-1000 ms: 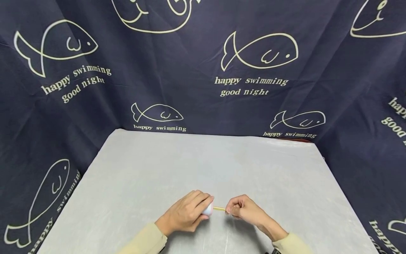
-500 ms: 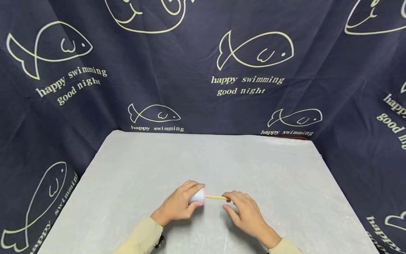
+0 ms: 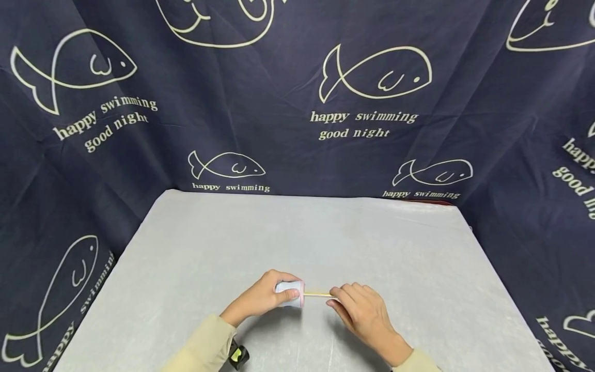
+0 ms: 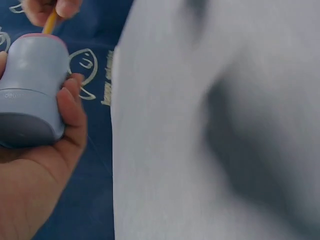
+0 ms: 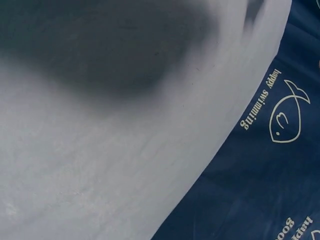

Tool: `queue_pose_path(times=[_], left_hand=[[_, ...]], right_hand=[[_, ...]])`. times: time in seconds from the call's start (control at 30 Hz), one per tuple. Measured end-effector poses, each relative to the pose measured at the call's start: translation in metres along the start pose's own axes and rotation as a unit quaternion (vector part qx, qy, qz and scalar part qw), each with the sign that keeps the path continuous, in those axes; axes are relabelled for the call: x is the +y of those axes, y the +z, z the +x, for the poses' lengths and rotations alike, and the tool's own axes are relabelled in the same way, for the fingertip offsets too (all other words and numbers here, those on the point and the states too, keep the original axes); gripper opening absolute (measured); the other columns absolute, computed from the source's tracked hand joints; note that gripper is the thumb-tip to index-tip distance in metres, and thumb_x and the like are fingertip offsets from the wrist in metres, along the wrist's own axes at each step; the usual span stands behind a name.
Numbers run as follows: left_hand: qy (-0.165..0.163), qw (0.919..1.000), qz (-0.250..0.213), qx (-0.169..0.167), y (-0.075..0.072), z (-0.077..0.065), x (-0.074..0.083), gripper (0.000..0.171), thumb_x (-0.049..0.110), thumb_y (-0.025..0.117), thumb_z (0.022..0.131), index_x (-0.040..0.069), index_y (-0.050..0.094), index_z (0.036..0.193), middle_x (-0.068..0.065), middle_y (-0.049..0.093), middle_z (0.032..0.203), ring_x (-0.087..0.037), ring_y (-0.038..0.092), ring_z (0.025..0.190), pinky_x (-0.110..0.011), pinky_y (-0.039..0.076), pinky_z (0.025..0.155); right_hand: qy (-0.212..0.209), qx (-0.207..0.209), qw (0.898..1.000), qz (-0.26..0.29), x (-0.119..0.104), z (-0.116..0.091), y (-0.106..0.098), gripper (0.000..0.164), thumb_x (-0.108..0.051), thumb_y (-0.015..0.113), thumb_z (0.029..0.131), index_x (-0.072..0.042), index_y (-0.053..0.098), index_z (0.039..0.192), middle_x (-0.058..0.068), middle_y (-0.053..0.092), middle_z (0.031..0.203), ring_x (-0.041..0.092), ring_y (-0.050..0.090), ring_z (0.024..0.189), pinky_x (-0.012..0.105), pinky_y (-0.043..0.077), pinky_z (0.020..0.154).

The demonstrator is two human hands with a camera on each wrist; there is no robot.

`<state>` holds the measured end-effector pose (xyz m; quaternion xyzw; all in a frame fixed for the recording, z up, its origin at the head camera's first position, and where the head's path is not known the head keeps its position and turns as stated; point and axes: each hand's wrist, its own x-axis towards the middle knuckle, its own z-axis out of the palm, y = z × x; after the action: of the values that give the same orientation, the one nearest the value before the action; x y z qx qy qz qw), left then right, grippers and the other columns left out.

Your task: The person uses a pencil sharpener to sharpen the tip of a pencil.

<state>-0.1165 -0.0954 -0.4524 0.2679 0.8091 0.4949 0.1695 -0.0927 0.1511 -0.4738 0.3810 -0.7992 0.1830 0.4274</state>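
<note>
My left hand [image 3: 260, 298] grips a light blue pencil sharpener [image 3: 294, 285] with a pink rim, its thumb lying along the side. The sharpener lies sideways in the head view, rim facing right, held above the table. A yellow pencil [image 3: 317, 294] runs from the rim to my right hand [image 3: 367, 312], whose fingers pinch its other end. In the left wrist view the sharpener [image 4: 35, 65] fills the palm, and right fingertips hold the pencil [image 4: 50, 22] just beyond the rim. How far the pencil reaches inside is hidden. The right wrist view shows neither hand.
A pale grey cloth covers the table [image 3: 297, 237]. Dark blue curtains [image 3: 288, 119] printed with fish stand behind it and at both sides. A black band [image 3: 238, 355] is at the left sleeve.
Both hands have moved a little forward and left with the sharpener and pencil. The left hand has turned, so its thumb now lies across the sharpener; the right fingers have shifted on the pencil.
</note>
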Motion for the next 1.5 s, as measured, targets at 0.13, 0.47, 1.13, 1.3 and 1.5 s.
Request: queue_pose_path(times=[0.13,0.47,1.13,1.3,1.5], left_hand=[[-0.011,0.9991,-0.040,-0.010,0.003,0.001,0.005,0.028,0.017,0.057,0.094,-0.002,0.067,0.111,-0.014,0.068,0.100,-0.006,0.055,0.079,-0.022,0.046,0.072],[0.230,0.9475,0.178,0.134,0.033,-0.016,-0.013,0.043,0.018,0.070,0.083,-0.002,0.060,0.120,-0.006,0.060,0.105,-0.009,0.053,0.087,-0.016,0.047,0.073],[0.239,0.9309,0.228,0.155,0.014,-0.017,-0.011,0.046,0.021,0.072,0.083,0.000,0.061,0.121,-0.008,0.064,0.109,-0.015,0.060,0.093,-0.021,0.051,0.074],[0.116,0.9835,0.088,0.108,0.009,-0.013,0.004,0.038,0.013,0.069,0.085,0.001,0.063,0.120,-0.008,0.067,0.104,-0.008,0.056,0.078,-0.019,0.047,0.066],[0.028,0.9985,-0.004,0.047,0.006,-0.006,0.009,0.026,0.015,0.063,0.090,0.003,0.067,0.112,-0.011,0.069,0.104,-0.008,0.056,0.082,-0.024,0.048,0.073]], right_hand=[[-0.012,0.027,0.999,-0.017,0.001,0.003,0.001,0.036,-0.030,0.048,0.100,-0.011,0.063,0.074,-0.007,0.051,0.061,0.004,0.034,0.049,0.013,0.021,0.046],[0.268,-0.214,0.897,0.278,0.000,0.010,-0.016,0.012,-0.021,0.075,0.078,-0.021,0.064,0.073,-0.016,0.054,0.059,-0.009,0.036,0.048,0.013,0.031,0.042],[0.064,-0.076,0.993,0.069,-0.006,0.000,-0.007,0.019,-0.022,0.055,0.097,-0.012,0.070,0.096,-0.008,0.065,0.080,0.005,0.054,0.063,0.016,0.037,0.053],[-0.012,0.006,1.000,0.008,0.002,0.008,-0.007,0.031,-0.020,0.046,0.101,-0.007,0.073,0.093,-0.003,0.063,0.077,0.010,0.053,0.060,0.018,0.034,0.052],[-0.044,0.062,0.997,-0.009,0.001,0.015,-0.007,0.033,-0.023,0.050,0.099,-0.006,0.074,0.083,-0.003,0.057,0.066,0.007,0.042,0.052,0.015,0.027,0.049]])
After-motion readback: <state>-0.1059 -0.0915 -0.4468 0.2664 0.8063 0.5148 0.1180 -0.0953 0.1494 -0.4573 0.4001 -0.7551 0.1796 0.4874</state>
